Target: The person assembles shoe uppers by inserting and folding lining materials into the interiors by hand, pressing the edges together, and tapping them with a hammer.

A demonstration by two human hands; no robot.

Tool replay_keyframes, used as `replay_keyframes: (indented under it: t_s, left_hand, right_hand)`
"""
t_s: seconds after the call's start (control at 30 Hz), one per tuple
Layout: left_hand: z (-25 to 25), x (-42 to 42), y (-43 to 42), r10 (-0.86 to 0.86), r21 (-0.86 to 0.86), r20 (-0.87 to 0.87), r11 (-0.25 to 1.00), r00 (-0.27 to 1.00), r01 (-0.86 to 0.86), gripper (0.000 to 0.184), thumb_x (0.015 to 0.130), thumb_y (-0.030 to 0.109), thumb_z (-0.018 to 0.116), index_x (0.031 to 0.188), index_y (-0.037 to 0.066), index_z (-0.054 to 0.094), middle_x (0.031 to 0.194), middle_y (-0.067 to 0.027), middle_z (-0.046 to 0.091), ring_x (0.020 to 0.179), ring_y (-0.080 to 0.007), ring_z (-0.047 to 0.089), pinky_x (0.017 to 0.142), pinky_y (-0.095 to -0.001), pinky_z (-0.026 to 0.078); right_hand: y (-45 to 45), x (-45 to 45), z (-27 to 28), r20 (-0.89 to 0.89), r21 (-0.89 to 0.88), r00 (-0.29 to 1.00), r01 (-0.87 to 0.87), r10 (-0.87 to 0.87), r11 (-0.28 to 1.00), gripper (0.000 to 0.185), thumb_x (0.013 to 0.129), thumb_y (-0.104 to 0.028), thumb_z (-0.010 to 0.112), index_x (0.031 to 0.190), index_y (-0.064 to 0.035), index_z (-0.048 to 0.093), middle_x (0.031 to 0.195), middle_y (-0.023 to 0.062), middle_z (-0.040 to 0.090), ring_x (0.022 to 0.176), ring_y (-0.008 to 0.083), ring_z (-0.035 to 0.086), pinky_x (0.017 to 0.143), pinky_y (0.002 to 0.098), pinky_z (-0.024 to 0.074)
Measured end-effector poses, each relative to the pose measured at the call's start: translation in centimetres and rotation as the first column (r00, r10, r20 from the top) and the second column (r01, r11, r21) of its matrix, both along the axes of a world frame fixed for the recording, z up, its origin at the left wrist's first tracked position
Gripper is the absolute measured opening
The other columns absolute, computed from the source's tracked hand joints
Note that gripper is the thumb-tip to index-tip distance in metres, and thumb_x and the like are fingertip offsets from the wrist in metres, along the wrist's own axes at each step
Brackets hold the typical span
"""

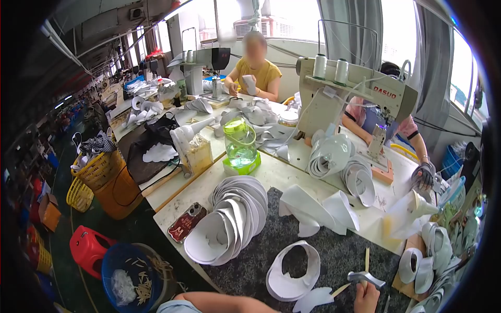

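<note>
My right hand (367,299) is at the bottom edge, its fingers closed round a hammer (368,278) just below the metal head. A thin wooden piece points up beyond the head. My left forearm (224,302) crosses the bottom edge, with the hand out of frame. Left of the hammer, a white ring-shaped shoe upper (293,271) lies on the dark speckled mat (334,261). Beside it is a flat white cut piece (313,300) with a pointed wooden stick (341,290) at its edge. A stack of white uppers (229,221) stands at the left of the mat.
A red phone (187,221) lies by the stack. Behind are loose white pieces (321,208), a green-lidded jug (240,143) and a glue pot (194,151). Two co-workers sit at sewing machines (360,88). More uppers (436,250) are at right; a blue bucket (130,281) stands on the floor.
</note>
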State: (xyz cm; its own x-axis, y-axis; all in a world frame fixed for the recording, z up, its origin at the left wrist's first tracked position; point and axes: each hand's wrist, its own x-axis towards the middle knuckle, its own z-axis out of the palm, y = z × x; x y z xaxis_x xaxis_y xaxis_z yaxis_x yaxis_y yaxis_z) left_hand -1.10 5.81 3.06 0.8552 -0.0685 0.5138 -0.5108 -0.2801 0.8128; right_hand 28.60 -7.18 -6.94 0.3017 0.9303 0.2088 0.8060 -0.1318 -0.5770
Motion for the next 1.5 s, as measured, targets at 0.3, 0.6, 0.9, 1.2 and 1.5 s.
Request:
replay_keyframes:
  t_s: [0.3, 0.6, 0.9, 1.2, 1.5]
  left_hand:
    - [-1.8, 0.2, 3.4, -0.024, -0.026, 0.026, 0.999, 0.999, 0.025, 0.056, 0.091, 0.036, 0.070, 0.129, 0.000, 0.052, 0.115, -0.0143, 0.063, 0.102, -0.0307, 0.060, 0.092, -0.0421, 0.046]
    - [-3.8, 0.8, 4.8, -0.079, -0.083, 0.034, 0.993, 0.996, 0.081, 0.055, 0.091, 0.036, 0.070, 0.129, 0.000, 0.052, 0.115, -0.0143, 0.063, 0.102, -0.0303, 0.060, 0.092, -0.0420, 0.046]
    - [-4.7, 0.7, 5.1, -0.120, -0.102, 0.047, 0.987, 0.992, 0.125, 0.055, 0.091, 0.035, 0.070, 0.129, -0.001, 0.052, 0.115, -0.0144, 0.063, 0.102, -0.0300, 0.059, 0.092, -0.0418, 0.046]
    - [-5.3, 0.9, 5.3, -0.172, -0.118, 0.056, 0.977, 0.984, 0.177, 0.055, 0.091, 0.035, 0.069, 0.129, -0.001, 0.052, 0.115, -0.0144, 0.063, 0.102, -0.0296, 0.059, 0.092, -0.0417, 0.046]
    - [-5.8, 1.0, 5.3, -0.224, -0.138, 0.060, 0.963, 0.973, 0.231, 0.054, 0.092, 0.034, 0.069, 0.129, -0.001, 0.052, 0.115, -0.0145, 0.063, 0.103, -0.0292, 0.059, 0.092, -0.0415, 0.046]
  right_hand:
    - [1.3, 0.4, -0.7, -0.016, -0.123, 1.000, -0.013, 0.011, 0.992, 0.029, 0.100, -0.022, 0.052, 0.105, 0.0052, 0.061, 0.080, 0.0254, 0.063, 0.071, 0.0414, 0.062, 0.061, 0.0448, 0.0454]
    - [1.4, 0.0, -0.1, 0.028, -0.130, 0.999, -0.039, 0.043, 0.991, 0.030, 0.101, -0.022, 0.051, 0.100, 0.0068, 0.062, 0.089, 0.0284, 0.065, 0.083, 0.0465, 0.063, 0.068, 0.0483, 0.0479]
    - [1.3, 0.6, -0.5, 0.014, -0.224, 1.000, -0.012, 0.016, 0.974, 0.030, 0.102, -0.023, 0.051, 0.106, 0.0050, 0.060, 0.090, 0.0270, 0.064, 0.081, 0.0428, 0.063, 0.069, 0.0463, 0.0474]
    - [1.3, 0.8, -0.5, 0.000, -0.200, 1.000, -0.027, 0.027, 0.979, 0.028, 0.102, -0.023, 0.052, 0.111, 0.0027, 0.059, 0.097, 0.0260, 0.065, 0.089, 0.0428, 0.064, 0.074, 0.0455, 0.0489]
    - [1.6, 0.5, -0.2, 0.008, -0.145, 0.999, -0.034, 0.036, 0.989, 0.028, 0.101, -0.023, 0.053, 0.105, 0.0038, 0.061, 0.095, 0.0272, 0.065, 0.089, 0.0449, 0.063, 0.072, 0.0461, 0.0482]
